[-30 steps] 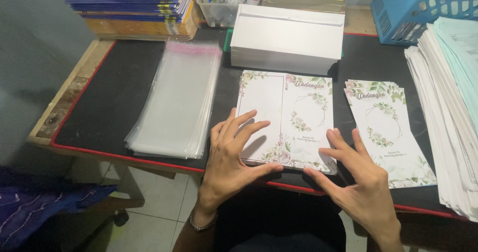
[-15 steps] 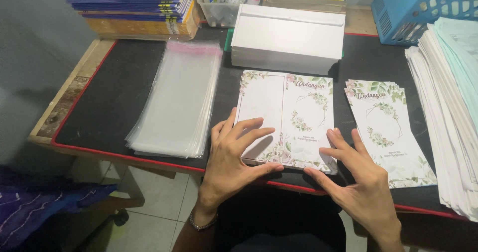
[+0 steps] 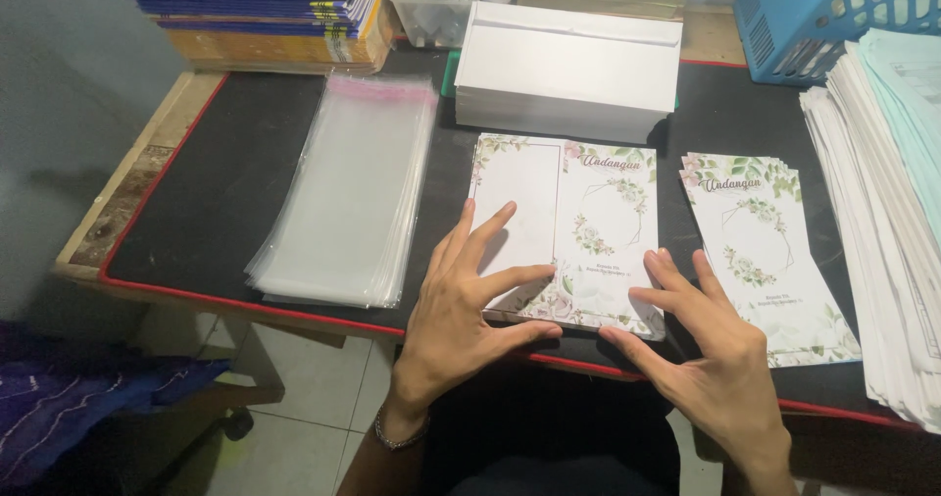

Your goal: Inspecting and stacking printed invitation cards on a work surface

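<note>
A stack of unfolded floral cards [image 3: 573, 226] lies flat on the black mat [image 3: 225, 182] in front of me. My left hand [image 3: 461, 320] rests with spread fingers on the stack's lower left part. My right hand [image 3: 711, 359] touches its lower right corner with fingers apart. Neither hand grips anything. A second, narrower pile of folded floral cards [image 3: 760, 251] lies just right of the stack, above my right hand.
A pile of clear plastic sleeves [image 3: 348, 192] lies at the left. A white box [image 3: 569, 70] stands behind the cards. Stacked books [image 3: 265, 16] at the back left, a blue basket [image 3: 833, 16] at the back right, white paper stacks [image 3: 897, 202] along the right edge.
My left hand's fingers have shifted slightly on the card stack. The right hand and the cards stay as they were.
</note>
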